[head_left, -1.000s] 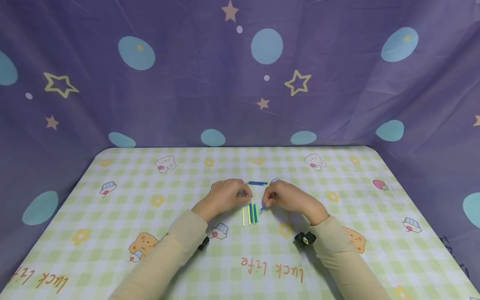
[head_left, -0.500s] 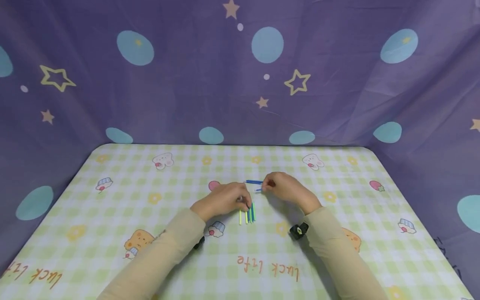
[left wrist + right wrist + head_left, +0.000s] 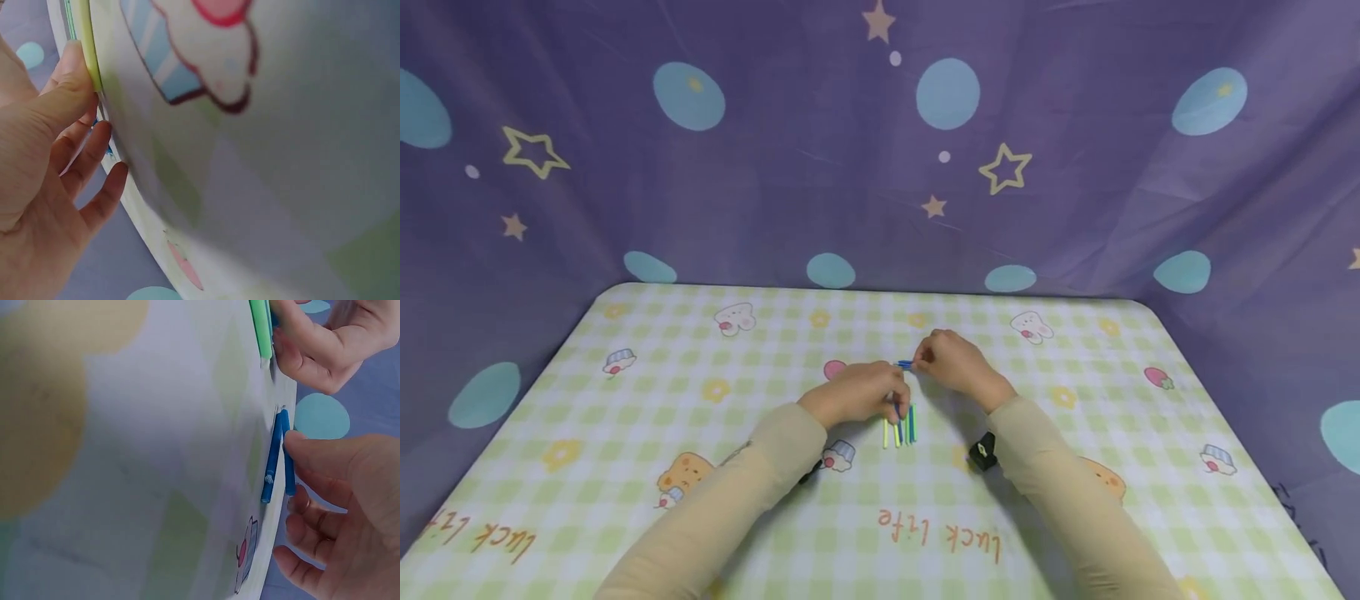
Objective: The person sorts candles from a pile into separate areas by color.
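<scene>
My right hand (image 3: 955, 364) pinches a thin blue candle (image 3: 289, 465) between thumb and fingers, at the far side of the candles. Close beside it lies another blue candle (image 3: 272, 459) on the cloth. Lower down is a row of thin candles with a yellow candle (image 3: 885, 435) at its left and a green candle (image 3: 914, 422) at its right. My left hand (image 3: 859, 392) reaches over the top of this row, its thumb and finger pinching a blue candle (image 3: 900, 433) there. In the left wrist view, a yellow candle (image 3: 89, 47) passes by the thumb. Fingers partly hide the row.
A green-and-white checked cloth (image 3: 820, 550) with printed cakes, flowers and letters covers the table. A purple curtain (image 3: 850, 192) with stars and blue dots hangs behind and around it. Each wrist wears a black device (image 3: 983, 451).
My right hand has moved away from the row, up and left, to the blue candles at the far side, carrying a blue candle. My left hand has come down onto the row's top ends.
</scene>
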The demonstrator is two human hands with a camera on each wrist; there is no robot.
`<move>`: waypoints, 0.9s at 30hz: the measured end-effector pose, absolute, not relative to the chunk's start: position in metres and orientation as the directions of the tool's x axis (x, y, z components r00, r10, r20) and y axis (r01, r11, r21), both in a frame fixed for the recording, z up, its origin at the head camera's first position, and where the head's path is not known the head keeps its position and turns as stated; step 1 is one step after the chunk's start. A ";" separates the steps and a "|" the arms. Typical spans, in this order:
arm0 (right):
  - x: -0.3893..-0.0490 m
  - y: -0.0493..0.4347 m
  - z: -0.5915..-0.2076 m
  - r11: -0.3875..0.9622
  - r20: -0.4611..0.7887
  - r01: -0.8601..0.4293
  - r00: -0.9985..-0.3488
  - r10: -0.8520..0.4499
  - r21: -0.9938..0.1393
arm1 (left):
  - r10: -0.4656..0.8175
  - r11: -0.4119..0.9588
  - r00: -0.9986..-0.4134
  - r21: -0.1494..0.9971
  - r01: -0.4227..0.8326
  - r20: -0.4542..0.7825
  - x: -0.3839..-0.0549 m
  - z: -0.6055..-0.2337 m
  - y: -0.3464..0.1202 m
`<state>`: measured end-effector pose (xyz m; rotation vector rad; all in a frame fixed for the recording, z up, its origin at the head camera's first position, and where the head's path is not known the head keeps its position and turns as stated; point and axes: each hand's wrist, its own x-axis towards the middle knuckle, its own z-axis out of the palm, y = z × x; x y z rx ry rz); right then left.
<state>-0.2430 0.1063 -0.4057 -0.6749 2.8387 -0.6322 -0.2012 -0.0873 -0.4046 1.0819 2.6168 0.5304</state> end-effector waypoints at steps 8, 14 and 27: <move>-0.246 0.106 -0.407 0.829 -0.073 -0.369 -0.897 -0.437 -0.421 | 0.719 0.675 -0.680 0.376 0.635 -0.142 -0.202 -0.402 -0.083; -0.246 0.104 -0.409 0.830 -0.077 -0.364 -0.898 -0.432 -0.422 | 0.711 0.680 -0.689 0.389 0.622 -0.142 -0.201 -0.402 -0.084; -0.239 0.116 -0.401 0.779 -0.051 -0.347 -0.899 -0.435 -0.522 | 0.668 0.690 -0.729 0.493 0.530 -0.151 -0.205 -0.403 -0.085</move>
